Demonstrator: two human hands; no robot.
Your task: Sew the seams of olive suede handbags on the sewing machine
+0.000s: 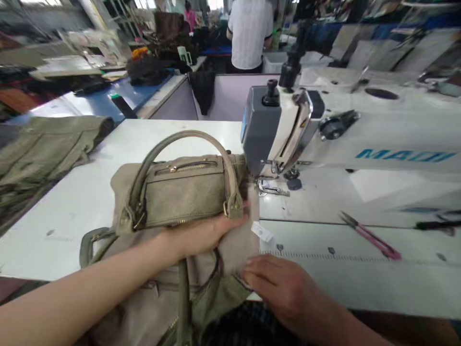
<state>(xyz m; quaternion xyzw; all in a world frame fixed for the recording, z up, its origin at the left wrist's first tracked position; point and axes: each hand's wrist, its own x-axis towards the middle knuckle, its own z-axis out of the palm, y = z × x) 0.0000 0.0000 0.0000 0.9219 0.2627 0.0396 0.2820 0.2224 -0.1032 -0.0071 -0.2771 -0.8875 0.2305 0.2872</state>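
An olive-green handbag [183,197] with a looped handle and brass zips lies on the white sewing table, its beige lining [236,245] spread toward me. My left hand [216,230] reaches across the bag and rests on the lining, fingers stretched toward the sewing machine's needle area [268,185]. Closer to me, my right hand [277,283] has its fingers closed on the lining's right edge. A small white label [262,231] sticks out from that edge between my hands. The lining's far end lies beside the presser foot; whether it is under it I cannot tell.
The white sewing machine [382,134] fills the right side. Pink-handled thread snips [372,238] lie on the table [324,283] at the right. More olive bag pieces [46,149] are heaped at the left. A person in a white shirt [251,33] stands behind.
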